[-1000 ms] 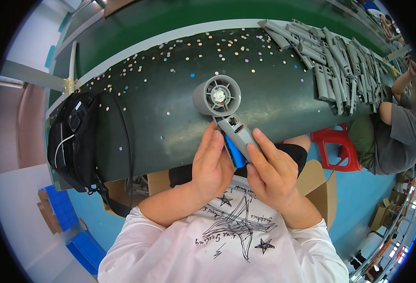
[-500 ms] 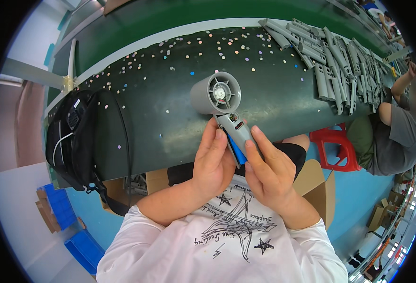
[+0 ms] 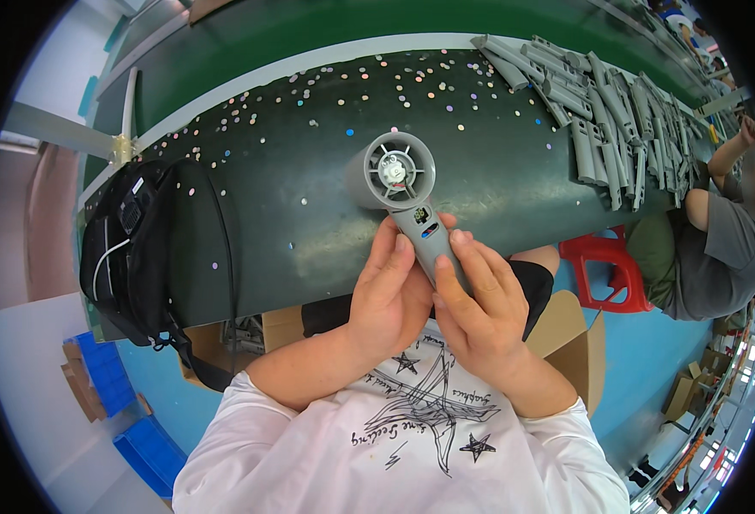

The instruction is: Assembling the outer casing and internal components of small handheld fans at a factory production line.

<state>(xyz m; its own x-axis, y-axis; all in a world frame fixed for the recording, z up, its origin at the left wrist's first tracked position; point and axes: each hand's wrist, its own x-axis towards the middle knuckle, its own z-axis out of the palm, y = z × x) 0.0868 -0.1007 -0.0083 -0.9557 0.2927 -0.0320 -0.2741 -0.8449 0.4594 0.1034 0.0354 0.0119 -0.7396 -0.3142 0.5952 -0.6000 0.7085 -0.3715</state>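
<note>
A grey handheld fan [image 3: 362, 184] is held over the near edge of the dark green table, its round head away from me and its handle toward me. Inside the head, spokes surround a white hub. My left hand [image 3: 388, 295] closes round the left side of the handle. From the right, my right hand [image 3: 487, 304] presses its fingers on the handle's grey cover [image 3: 430, 247]. That cover lies along the handle, with a small square opening and an oval slot near the head. The handle's lower end is hidden behind my fingers.
Grey handle shells [image 3: 605, 111] are heaped at the table's far right. Small coloured discs [image 3: 349, 133] dot its far side. A black backpack [image 3: 133, 248] lies at left. Beyond a red stool [image 3: 605, 272], another person [image 3: 716, 257] sits at right. A cardboard box [image 3: 579, 364] stands below.
The grey cover, tilted off the handle before with a blue part showing underneath, now lies against it and hides the blue part. The fan head has turned slightly to face me.
</note>
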